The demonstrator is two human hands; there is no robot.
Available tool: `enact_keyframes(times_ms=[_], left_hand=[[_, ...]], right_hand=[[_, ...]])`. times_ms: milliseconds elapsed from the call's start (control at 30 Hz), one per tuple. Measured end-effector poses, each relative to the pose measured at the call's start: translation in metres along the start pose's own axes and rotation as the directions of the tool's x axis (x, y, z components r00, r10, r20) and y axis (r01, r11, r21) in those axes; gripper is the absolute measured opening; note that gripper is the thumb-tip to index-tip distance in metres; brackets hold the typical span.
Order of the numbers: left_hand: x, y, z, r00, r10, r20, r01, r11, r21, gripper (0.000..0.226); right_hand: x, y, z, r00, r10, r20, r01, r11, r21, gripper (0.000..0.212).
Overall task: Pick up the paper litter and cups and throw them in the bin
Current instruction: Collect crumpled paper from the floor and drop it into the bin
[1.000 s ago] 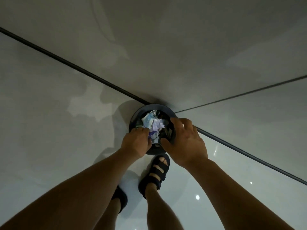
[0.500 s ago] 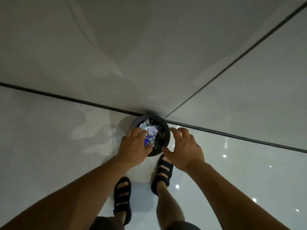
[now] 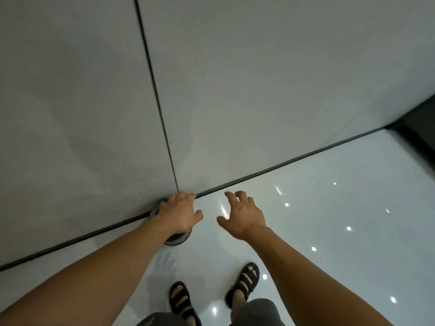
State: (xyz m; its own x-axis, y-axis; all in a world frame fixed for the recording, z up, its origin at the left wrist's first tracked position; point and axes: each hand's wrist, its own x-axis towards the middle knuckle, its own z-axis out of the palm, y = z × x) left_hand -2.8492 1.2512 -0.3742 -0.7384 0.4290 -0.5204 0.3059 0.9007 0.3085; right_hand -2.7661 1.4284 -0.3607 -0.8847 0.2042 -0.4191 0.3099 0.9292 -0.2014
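Observation:
The small round black bin stands on the glossy floor against the wall's dark base strip. My left hand hovers over it with relaxed fingers, holding nothing, and hides most of the bin's mouth and what lies inside. To the right of the bin, my right hand is in the air with spread, loosely curved fingers and holds nothing. No paper litter or cups show on the floor in this view.
A grey panelled wall with a dark vertical seam fills the upper view. Below lies white glossy floor with light reflections. My sandalled feet stand close behind the bin. A dark opening sits at the far right.
Both hands have let go of the crumpled paper and drawn back from the bin; the right hand moved off to the right. The camera view turned to the right and rose.

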Motion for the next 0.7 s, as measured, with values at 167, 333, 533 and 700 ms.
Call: enact_keyframes(times_ms=[167,333,533,700], left_hand=[[-0.001,0.110,-0.010,0.987,0.150,0.063,-0.159,0.970,0.183,0.069],[-0.001,0.264,0.015,0.943,0.312,0.117,-0.333,0.898,0.289,0.068],[-0.016,0.457,0.077,0.831,0.523,0.192,-0.556,0.757,0.344,0.069],[-0.040,0.581,0.128,0.717,0.645,0.263,-0.693,0.623,0.363,0.066]], right_hand=[[-0.065,0.088,-0.035,0.973,0.216,-0.082,-0.205,0.971,0.127,0.078],[-0.137,0.200,-0.045,0.906,0.403,-0.130,-0.361,0.896,0.260,0.077],[-0.233,0.354,-0.062,0.760,0.625,-0.178,-0.537,0.758,0.371,0.077],[-0.305,0.453,-0.062,0.618,0.772,-0.151,-0.654,0.611,0.446,0.077]])
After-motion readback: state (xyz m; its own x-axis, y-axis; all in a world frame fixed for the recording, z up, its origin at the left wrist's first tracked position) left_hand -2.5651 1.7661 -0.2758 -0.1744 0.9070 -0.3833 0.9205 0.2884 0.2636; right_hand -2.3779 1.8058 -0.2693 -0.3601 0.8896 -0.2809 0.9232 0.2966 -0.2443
